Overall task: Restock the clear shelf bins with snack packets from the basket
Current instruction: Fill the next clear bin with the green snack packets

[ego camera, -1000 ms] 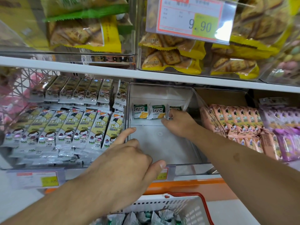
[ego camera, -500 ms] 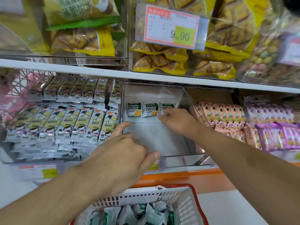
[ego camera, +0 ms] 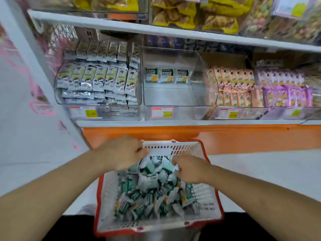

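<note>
The green-and-white snack packets [ego camera: 152, 192] lie heaped in a white basket [ego camera: 205, 193] with a red rim, low in the view in front of the person and below the shelf. Three more of the same packets [ego camera: 167, 76] stand in a row at the back of the clear middle bin [ego camera: 196, 94], which is otherwise bare.

The right hand [ego camera: 190, 168] is down in the basket at the far end of the heap, its fingers [ego camera: 178, 171] curled onto a packet at the top of the pile; whether they have actually pinched it I cannot tell. The left hand [ego camera: 121, 152] is at the basket's far left corner, fingers curled beside the white slotted handle [ego camera: 166, 147]; the blur leaves it unclear whether it grips the handle or only touches it.

To the left of the middle bin, a clear bin [ego camera: 59, 94] is packed with silver-and-yellow stick packets [ego camera: 99, 79]. To the right sit pink packets [ego camera: 232, 87], then purple packets [ego camera: 284, 91]. Price tags [ego camera: 161, 112] are fixed to the bin fronts. An orange panel [ego camera: 225, 136] runs beneath the shelf [ego camera: 191, 122]. On the shelf above are yellow biscuit bags [ego camera: 196, 14].
</note>
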A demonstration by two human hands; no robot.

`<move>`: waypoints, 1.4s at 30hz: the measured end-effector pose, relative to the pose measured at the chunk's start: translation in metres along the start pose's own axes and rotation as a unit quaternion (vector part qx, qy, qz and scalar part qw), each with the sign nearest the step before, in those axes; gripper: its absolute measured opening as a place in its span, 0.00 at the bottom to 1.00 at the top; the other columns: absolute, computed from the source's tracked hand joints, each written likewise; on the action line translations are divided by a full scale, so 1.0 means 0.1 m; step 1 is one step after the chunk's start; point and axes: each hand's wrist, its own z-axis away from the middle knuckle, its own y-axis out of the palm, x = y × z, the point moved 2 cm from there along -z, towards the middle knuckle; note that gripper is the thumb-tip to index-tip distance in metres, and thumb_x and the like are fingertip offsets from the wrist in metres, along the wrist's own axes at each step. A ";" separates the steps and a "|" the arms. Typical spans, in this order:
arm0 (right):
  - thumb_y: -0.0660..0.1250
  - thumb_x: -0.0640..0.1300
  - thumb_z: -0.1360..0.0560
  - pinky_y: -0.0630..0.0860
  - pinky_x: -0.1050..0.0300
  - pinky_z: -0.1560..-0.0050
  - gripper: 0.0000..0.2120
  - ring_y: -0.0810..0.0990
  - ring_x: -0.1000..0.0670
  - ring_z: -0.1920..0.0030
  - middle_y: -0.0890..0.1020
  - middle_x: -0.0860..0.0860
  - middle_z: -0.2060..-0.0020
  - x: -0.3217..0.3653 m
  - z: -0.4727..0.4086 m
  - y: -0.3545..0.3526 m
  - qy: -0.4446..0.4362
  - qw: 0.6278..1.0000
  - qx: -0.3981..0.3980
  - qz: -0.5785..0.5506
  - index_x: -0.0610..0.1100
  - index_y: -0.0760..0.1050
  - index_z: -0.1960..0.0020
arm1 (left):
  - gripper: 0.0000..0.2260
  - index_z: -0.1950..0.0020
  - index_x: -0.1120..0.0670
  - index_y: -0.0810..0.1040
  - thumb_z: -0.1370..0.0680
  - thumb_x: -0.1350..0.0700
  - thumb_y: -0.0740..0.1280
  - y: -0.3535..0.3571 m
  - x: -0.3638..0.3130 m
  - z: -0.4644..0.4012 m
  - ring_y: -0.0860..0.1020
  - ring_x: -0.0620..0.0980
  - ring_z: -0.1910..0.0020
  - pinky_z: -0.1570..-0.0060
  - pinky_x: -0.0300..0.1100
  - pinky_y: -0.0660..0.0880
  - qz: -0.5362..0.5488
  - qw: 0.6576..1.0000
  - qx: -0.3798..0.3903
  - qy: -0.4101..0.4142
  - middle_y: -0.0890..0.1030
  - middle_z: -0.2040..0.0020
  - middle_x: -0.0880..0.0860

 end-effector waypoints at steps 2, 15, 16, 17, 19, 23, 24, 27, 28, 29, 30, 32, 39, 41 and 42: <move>0.64 0.45 0.17 0.78 0.47 0.55 0.23 0.77 0.43 0.50 0.73 0.47 0.50 -0.08 -0.20 0.44 0.037 0.997 0.063 0.011 0.42 0.65 0.25 | 0.23 0.33 0.52 0.74 0.15 0.38 0.51 0.36 0.27 -0.04 0.77 0.56 0.42 0.40 0.55 0.76 -0.015 0.995 0.040 -0.095 0.77 0.43 0.54; 0.68 0.55 0.19 0.71 0.36 0.28 0.31 0.62 0.36 0.22 0.58 0.45 0.21 -0.31 -1.24 1.38 0.190 0.960 -0.088 -0.185 0.45 0.62 0.21 | 0.44 0.19 0.69 0.52 0.17 0.32 0.49 1.23 0.75 -0.22 0.68 0.65 0.26 0.26 0.53 0.68 0.021 0.937 0.208 -0.279 0.45 0.20 0.72; 0.69 0.55 0.20 0.73 0.37 0.30 0.29 0.64 0.37 0.24 0.61 0.44 0.23 -0.33 -1.26 1.38 0.188 0.961 -0.086 -0.184 0.44 0.66 0.24 | 0.43 0.19 0.67 0.57 0.18 0.31 0.49 1.22 0.75 -0.23 0.70 0.65 0.28 0.27 0.52 0.68 0.018 0.939 0.212 -0.271 0.47 0.20 0.72; 0.71 0.55 0.21 0.74 0.38 0.31 0.28 0.67 0.38 0.26 0.62 0.43 0.24 -0.34 -1.26 1.38 0.185 0.960 -0.085 -0.191 0.44 0.69 0.26 | 0.42 0.20 0.65 0.62 0.18 0.31 0.49 1.19 0.74 -0.25 0.72 0.64 0.29 0.27 0.51 0.69 0.018 0.941 0.213 -0.262 0.51 0.20 0.71; 0.75 0.53 0.24 0.77 0.41 0.35 0.26 0.72 0.40 0.32 0.64 0.44 0.27 -0.33 -1.23 1.37 0.173 0.959 -0.085 -0.210 0.46 0.72 0.30 | 0.39 0.25 0.62 0.70 0.18 0.30 0.50 1.14 0.74 -0.24 0.76 0.60 0.34 0.30 0.49 0.71 0.024 0.942 0.219 -0.252 0.61 0.22 0.69; 0.77 0.54 0.29 0.81 0.51 0.50 0.22 0.80 0.49 0.49 0.77 0.50 0.40 -0.24 -1.06 1.06 0.126 0.962 -0.086 -0.228 0.50 0.75 0.39 | 0.27 0.38 0.56 0.80 0.16 0.37 0.53 0.98 0.75 -0.23 0.79 0.51 0.49 0.39 0.50 0.77 -0.017 0.947 0.202 -0.250 0.80 0.41 0.55; 0.77 0.56 0.29 0.81 0.53 0.55 0.22 0.81 0.50 0.52 0.80 0.51 0.44 -0.19 -0.99 0.91 0.111 0.960 -0.081 -0.244 0.51 0.75 0.39 | 0.22 0.37 0.54 0.80 0.16 0.41 0.55 0.88 0.73 -0.23 0.79 0.50 0.50 0.41 0.51 0.78 -0.048 0.948 0.188 -0.254 0.81 0.44 0.52; 0.81 0.54 0.29 0.81 0.49 0.61 0.19 0.84 0.50 0.59 0.82 0.53 0.52 0.01 -0.71 0.34 0.045 0.956 -0.054 -0.285 0.57 0.76 0.43 | 0.13 0.40 0.52 0.79 0.17 0.50 0.58 0.54 0.53 -0.28 0.80 0.49 0.53 0.50 0.47 0.81 -0.060 0.964 0.138 -0.220 0.82 0.48 0.50; 0.82 0.52 0.30 0.83 0.46 0.58 0.19 0.85 0.48 0.59 0.83 0.52 0.53 0.09 -0.60 0.12 0.023 0.953 -0.048 -0.298 0.58 0.77 0.44 | 0.12 0.44 0.53 0.80 0.16 0.50 0.58 0.44 0.44 -0.31 0.79 0.48 0.58 0.55 0.44 0.79 -0.011 0.973 0.120 -0.196 0.83 0.51 0.52; 0.83 0.48 0.30 0.84 0.44 0.54 0.19 0.86 0.47 0.56 0.84 0.51 0.53 0.18 -0.48 -0.11 -0.003 0.948 -0.050 -0.314 0.59 0.79 0.44 | 0.14 0.49 0.54 0.79 0.15 0.48 0.58 0.33 0.33 -0.33 0.78 0.47 0.62 0.60 0.42 0.78 0.068 0.977 0.105 -0.175 0.83 0.55 0.53; 0.83 0.45 0.31 0.85 0.44 0.51 0.20 0.86 0.49 0.53 0.85 0.52 0.52 0.25 -0.36 -0.31 -0.030 0.944 -0.062 -0.324 0.59 0.80 0.44 | 0.16 0.51 0.55 0.79 0.14 0.46 0.58 0.22 0.21 -0.32 0.79 0.48 0.65 0.62 0.42 0.78 0.170 0.968 0.094 -0.161 0.82 0.58 0.53; 0.82 0.37 0.31 0.85 0.48 0.48 0.23 0.85 0.54 0.50 0.84 0.52 0.48 0.39 -0.09 -0.69 -0.082 0.934 -0.095 -0.334 0.56 0.82 0.43 | 0.15 0.43 0.54 0.78 0.15 0.44 0.62 0.05 -0.02 -0.25 0.86 0.50 0.57 0.55 0.45 0.84 0.419 0.890 0.092 -0.154 0.83 0.48 0.53; 0.74 0.38 0.22 0.80 0.48 0.36 0.25 0.83 0.52 0.40 0.78 0.55 0.34 0.21 0.61 -1.17 -0.125 0.907 -0.098 -0.390 0.55 0.75 0.30 | 0.20 0.34 0.54 0.77 0.24 0.62 0.76 -0.23 -0.46 -0.11 0.87 0.59 0.50 0.49 0.48 0.85 0.713 0.697 -0.014 -0.078 0.88 0.50 0.57; 0.75 0.44 0.21 0.80 0.50 0.38 0.19 0.83 0.51 0.43 0.78 0.56 0.35 0.20 0.65 -1.25 -0.121 0.906 -0.135 -0.382 0.55 0.77 0.32 | 0.20 0.34 0.52 0.79 0.25 0.62 0.76 -0.29 -0.51 -0.09 0.87 0.58 0.50 0.48 0.48 0.84 0.704 0.706 -0.046 -0.066 0.87 0.49 0.58; 0.75 0.44 0.21 0.81 0.50 0.40 0.17 0.84 0.48 0.45 0.80 0.56 0.38 0.21 0.65 -1.29 -0.117 0.905 -0.159 -0.377 0.54 0.79 0.35 | 0.19 0.35 0.52 0.79 0.24 0.62 0.76 -0.32 -0.53 -0.09 0.87 0.58 0.51 0.48 0.49 0.84 0.698 0.711 -0.059 -0.064 0.87 0.48 0.59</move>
